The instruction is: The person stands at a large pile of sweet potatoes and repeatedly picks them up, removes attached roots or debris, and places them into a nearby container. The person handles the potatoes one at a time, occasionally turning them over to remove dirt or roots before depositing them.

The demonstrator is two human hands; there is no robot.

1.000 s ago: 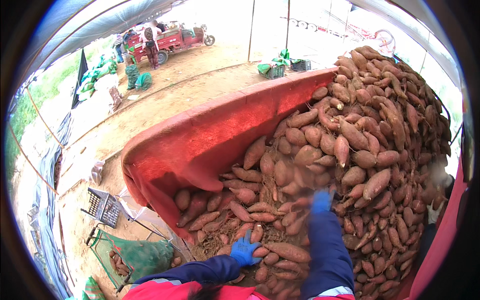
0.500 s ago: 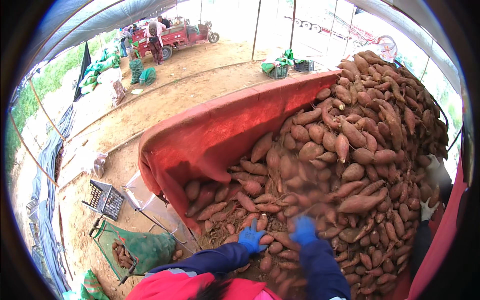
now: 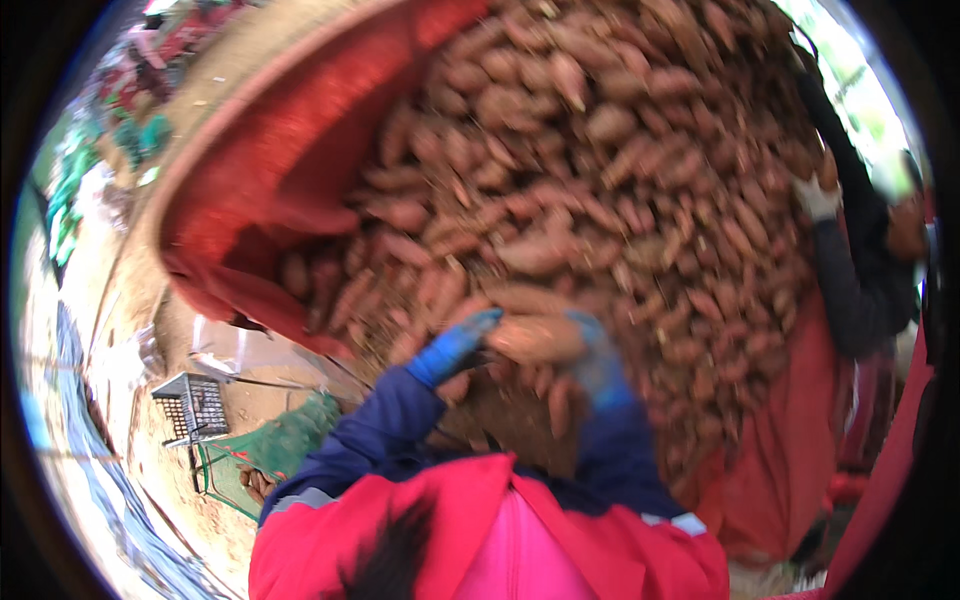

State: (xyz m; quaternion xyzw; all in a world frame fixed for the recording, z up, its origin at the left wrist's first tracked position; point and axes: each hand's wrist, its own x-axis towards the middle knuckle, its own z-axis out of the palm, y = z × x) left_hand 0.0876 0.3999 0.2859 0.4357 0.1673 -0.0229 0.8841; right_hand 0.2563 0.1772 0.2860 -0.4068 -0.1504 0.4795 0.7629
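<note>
A large orange-brown sweet potato [image 3: 535,340] lies between my two blue-gloved hands, low over the heap. My left hand [image 3: 455,345] has its fingers closed on the left end; my right hand [image 3: 595,365], smeared by motion, holds the right end. Around and beyond them a big mound of sweet potatoes [image 3: 620,130] fills the red-lined load bed [image 3: 250,150], with brown soil and root debris near my hands.
At the right, a co-worker's pale-gloved hand [image 3: 817,200] is at the pile. Lower left are a black crate [image 3: 205,405] and a green mesh sack [image 3: 300,430]. Green bags [image 3: 150,135] and people by a red vehicle lie farther off, upper left.
The view has swung down onto my hands. Both hands have come up on either side of a sweet potato and now hold it between them; the co-worker's arms show more at the right.
</note>
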